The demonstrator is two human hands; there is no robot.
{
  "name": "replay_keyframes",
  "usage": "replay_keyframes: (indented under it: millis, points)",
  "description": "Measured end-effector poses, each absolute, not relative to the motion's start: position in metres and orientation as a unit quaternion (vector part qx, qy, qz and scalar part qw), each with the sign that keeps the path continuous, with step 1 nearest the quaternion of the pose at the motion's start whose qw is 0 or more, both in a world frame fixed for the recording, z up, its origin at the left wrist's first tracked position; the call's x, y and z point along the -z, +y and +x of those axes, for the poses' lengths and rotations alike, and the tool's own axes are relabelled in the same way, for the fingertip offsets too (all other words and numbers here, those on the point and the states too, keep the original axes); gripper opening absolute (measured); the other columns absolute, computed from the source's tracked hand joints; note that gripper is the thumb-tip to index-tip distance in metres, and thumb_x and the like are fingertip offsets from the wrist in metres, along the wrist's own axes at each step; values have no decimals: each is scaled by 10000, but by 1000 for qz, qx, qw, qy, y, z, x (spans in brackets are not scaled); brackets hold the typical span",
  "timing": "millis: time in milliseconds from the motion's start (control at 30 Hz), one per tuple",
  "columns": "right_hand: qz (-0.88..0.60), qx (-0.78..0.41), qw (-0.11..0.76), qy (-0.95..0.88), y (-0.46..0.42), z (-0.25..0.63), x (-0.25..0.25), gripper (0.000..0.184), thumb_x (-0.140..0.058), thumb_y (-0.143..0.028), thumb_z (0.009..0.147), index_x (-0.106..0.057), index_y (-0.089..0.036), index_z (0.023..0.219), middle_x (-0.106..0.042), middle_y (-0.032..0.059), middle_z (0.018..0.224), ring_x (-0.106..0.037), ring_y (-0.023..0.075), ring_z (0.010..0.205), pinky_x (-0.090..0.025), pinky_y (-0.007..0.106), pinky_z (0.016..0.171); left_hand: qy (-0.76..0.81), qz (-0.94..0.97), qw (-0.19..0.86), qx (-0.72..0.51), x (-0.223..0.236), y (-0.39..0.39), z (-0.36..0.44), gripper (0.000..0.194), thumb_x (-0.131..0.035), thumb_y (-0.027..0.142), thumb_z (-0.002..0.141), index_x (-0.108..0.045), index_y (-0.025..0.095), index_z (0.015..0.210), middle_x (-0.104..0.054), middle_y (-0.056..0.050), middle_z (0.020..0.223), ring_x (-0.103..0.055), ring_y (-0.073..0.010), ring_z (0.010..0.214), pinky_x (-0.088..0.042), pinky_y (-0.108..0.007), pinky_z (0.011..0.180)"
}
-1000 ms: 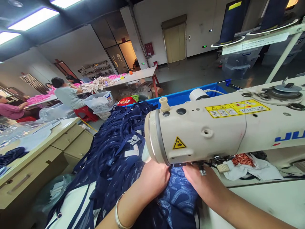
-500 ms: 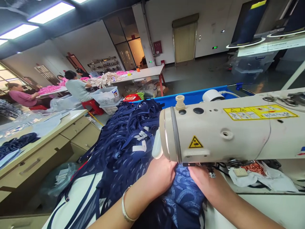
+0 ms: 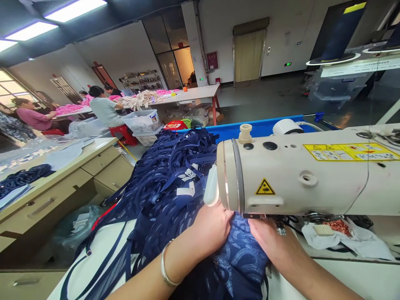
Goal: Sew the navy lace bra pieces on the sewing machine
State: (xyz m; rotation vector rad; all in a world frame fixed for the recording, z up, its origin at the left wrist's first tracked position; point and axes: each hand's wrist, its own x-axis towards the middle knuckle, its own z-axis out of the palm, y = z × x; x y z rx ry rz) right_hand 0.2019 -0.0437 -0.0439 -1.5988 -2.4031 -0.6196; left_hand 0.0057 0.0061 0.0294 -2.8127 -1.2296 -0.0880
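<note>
A cream sewing machine head (image 3: 281, 179) reaches in from the right, over both hands. Under its left end lies a navy patterned fabric piece (image 3: 245, 250), with the part at the needle hidden. My left hand (image 3: 214, 227) is closed on the fabric's left side, its fingers curled and their tips out of sight. At the right side of the fabric, my right hand (image 3: 265, 235) touches it beneath the machine head. The machine hides most of that hand's fingers. A heap of navy garments with straps (image 3: 168, 183) lies beside and beyond my left hand.
White labels (image 3: 186, 190) lie on the heap. Right of the needle area, a white cloth (image 3: 359, 241) carries small copper-coloured pieces (image 3: 339, 227). A drawer desk (image 3: 100, 164) stands left. Thread cones (image 3: 337, 37) stand upper right. Several people sit at a far table (image 3: 200, 93).
The view has shifted slightly, so the machine and background appear further right. Both hands keep nearly the same place on the fabric.
</note>
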Motion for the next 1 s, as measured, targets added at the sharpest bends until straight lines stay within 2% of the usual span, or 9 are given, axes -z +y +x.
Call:
replay_keyframes:
  millis: [67, 133, 267, 333, 433, 600, 767, 867, 1000]
  points:
    - [-542, 232, 72, -804, -47, 199, 42, 699, -429, 84, 698, -499, -290, 1285, -616, -39, 1152, -648, 184, 827, -547, 241, 469, -397, -916, 36, 32, -30, 6, 6, 264, -456, 178, 843, -663, 186, 1006, -667, -110, 989, -609, -265, 911, -479, -397, 807]
    - [-550, 218, 75, -803, -47, 197, 38, 622, -416, 52, 760, -499, -281, 1279, -628, -34, 1109, -641, 177, 869, -557, 237, 505, -394, -917, 38, 40, -29, 6, 6, 253, -462, 177, 837, -667, 177, 984, -668, -115, 983, -596, -280, 975, -480, -396, 816]
    - [-582, 195, 96, -784, -45, 193, 32, 445, -379, -6, 859, -588, -296, 1124, -659, -47, 946, -644, 159, 788, -576, 274, 593, -396, -916, 37, 54, -28, 6, 5, 229, -491, 160, 805, -671, 179, 944, -668, -109, 990, -589, -280, 1008, -468, -414, 874]
    - [-580, 199, 109, -783, -43, 193, 32, 424, -375, -11, 864, -608, -295, 1075, -663, -55, 912, -643, 154, 745, -584, 293, 625, -398, -915, 33, 58, -28, 6, 5, 221, -498, 157, 796, -672, 183, 931, -667, -107, 989, -571, -286, 1055, -449, -428, 918]
    - [-550, 212, 127, -798, -42, 195, 30, 443, -352, -13, 862, -600, -269, 1124, -671, -44, 972, -653, 156, 773, -591, 281, 618, -396, -916, 27, 61, -30, 6, 5, 219, -501, 153, 792, -672, 183, 925, -667, -107, 982, -545, -289, 1109, -427, -428, 960]
    - [-561, 192, 140, -793, -42, 192, 14, 465, -322, 9, 841, -647, -267, 1026, -684, -44, 891, -667, 166, 782, -591, 275, 572, -400, -915, 26, 49, -31, 6, 6, 219, -485, 168, 822, -671, 179, 936, -670, -111, 956, -588, -275, 1012, -452, -418, 910]
    - [-573, 176, 158, -784, -41, 189, 17, 482, -322, 32, 822, -652, -265, 1011, -682, -38, 901, -663, 159, 739, -594, 303, 657, -399, -915, 28, 48, -31, 6, 7, 219, -482, 167, 824, -674, 172, 929, -673, -111, 941, -594, -272, 997, -452, -407, 906]
    - [-578, 172, 175, -778, -39, 189, 20, 433, -342, -8, 846, -666, -271, 965, -680, -28, 864, -645, 159, 671, -576, 318, 702, -392, -918, 30, 55, -31, 6, 7, 249, -484, 171, 824, -665, 168, 995, -670, -115, 980, -610, -261, 924, -459, -412, 885]
    - [-574, 149, 164, -789, -37, 188, 8, 434, -347, -12, 838, -683, -275, 918, -671, -21, 766, -614, 142, 575, -505, 242, 520, -397, -915, 26, 66, -28, 6, 5, 277, -493, 174, 822, -648, 173, 1053, -654, -116, 1053, -608, -254, 955, -436, -425, 934]
